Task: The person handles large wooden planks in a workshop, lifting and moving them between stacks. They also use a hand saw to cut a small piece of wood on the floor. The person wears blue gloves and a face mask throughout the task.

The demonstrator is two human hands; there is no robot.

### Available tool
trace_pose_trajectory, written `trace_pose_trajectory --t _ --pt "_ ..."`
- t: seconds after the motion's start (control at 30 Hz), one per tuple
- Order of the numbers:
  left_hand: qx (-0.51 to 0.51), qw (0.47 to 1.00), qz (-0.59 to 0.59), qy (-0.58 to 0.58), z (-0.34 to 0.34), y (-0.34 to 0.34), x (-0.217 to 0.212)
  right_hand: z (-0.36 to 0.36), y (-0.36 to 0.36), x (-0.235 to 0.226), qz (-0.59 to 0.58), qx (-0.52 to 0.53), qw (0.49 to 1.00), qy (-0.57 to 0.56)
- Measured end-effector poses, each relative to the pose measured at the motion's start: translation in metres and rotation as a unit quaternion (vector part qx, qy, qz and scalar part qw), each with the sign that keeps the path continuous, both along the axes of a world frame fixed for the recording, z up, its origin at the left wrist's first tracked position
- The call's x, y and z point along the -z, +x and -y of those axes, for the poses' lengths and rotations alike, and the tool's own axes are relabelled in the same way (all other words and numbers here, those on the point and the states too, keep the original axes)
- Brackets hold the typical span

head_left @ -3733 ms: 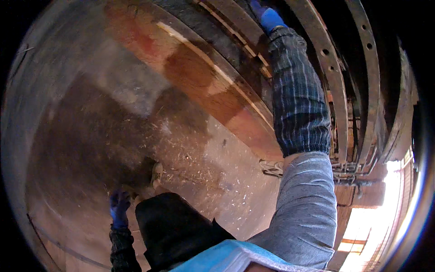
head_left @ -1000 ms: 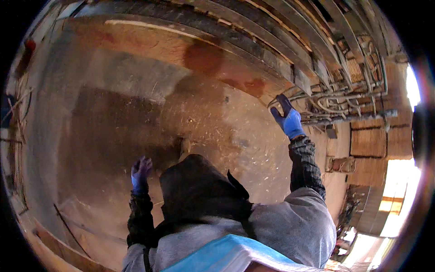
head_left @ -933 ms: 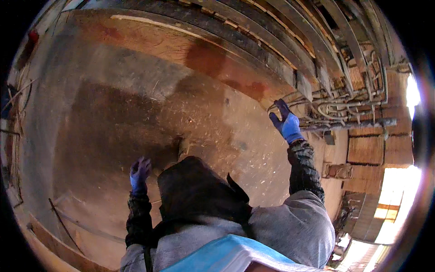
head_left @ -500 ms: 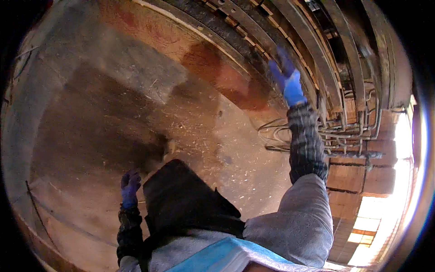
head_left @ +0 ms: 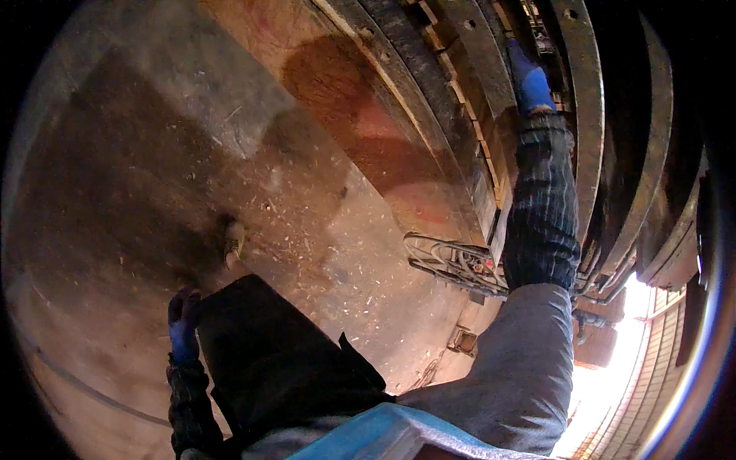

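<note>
My right hand (head_left: 530, 83), in a blue-and-purple glove, reaches up into the gaps of a stack of long metal plates (head_left: 590, 130). Its fingertips are partly lost in shadow among the plates, so their grip cannot be made out. Pale, wood-like strips (head_left: 481, 138) show between some plates. Down at my left side hangs my left hand (head_left: 183, 326), gloved the same way, beside a dark apron (head_left: 268, 345). Its fingers are loosely bent and a little apart, with nothing seen in them.
A reddish-brown metal beam (head_left: 360, 115) runs along the foot of the stack. Looped hoses (head_left: 452, 264) come out at its near end. Pale scraps litter the concrete floor (head_left: 307, 199). My foot (head_left: 235, 239) shows past the apron. Bright light enters at right.
My right hand has moved up and right, from in front of the plates to in among them. The view has shifted closer to the stack. My left hand stays low at my side.
</note>
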State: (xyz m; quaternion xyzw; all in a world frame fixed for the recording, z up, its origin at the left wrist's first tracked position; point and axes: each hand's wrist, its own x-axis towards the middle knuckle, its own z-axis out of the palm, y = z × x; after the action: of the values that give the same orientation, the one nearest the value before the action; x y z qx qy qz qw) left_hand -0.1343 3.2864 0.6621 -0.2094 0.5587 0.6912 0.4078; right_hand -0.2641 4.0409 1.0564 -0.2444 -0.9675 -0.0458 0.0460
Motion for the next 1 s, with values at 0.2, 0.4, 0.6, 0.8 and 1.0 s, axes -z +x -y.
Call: trace_pose_trajectory --t 0.2,0.4,0.6,0.8,1.0 --pt "-0.064 0.997 0.043 -0.005 -0.03 -0.024 -0.015 0.002 0.026 -0.009 0.073 -0.106 0.977 0.172" --pt "0.012 0.995 0.03 -0.095 -0.004 -0.035 -0.008 0.126 0.011 -0.013 -0.186 -0.035 0.975 -0.115" --pt "0.0 0.996 0.046 -0.077 0.016 -0.028 -0.034 0.233 0.018 0.041 -0.177 -0.297 0.938 -0.038" --pt "0.015 0.994 0.049 -0.095 0.047 -0.018 -0.038 0.154 -0.025 0.124 -0.085 -0.155 0.981 0.084" --pt "0.026 0.99 0.064 -0.123 0.054 -0.022 -0.038 0.048 -0.101 0.164 0.085 0.028 0.984 0.156"
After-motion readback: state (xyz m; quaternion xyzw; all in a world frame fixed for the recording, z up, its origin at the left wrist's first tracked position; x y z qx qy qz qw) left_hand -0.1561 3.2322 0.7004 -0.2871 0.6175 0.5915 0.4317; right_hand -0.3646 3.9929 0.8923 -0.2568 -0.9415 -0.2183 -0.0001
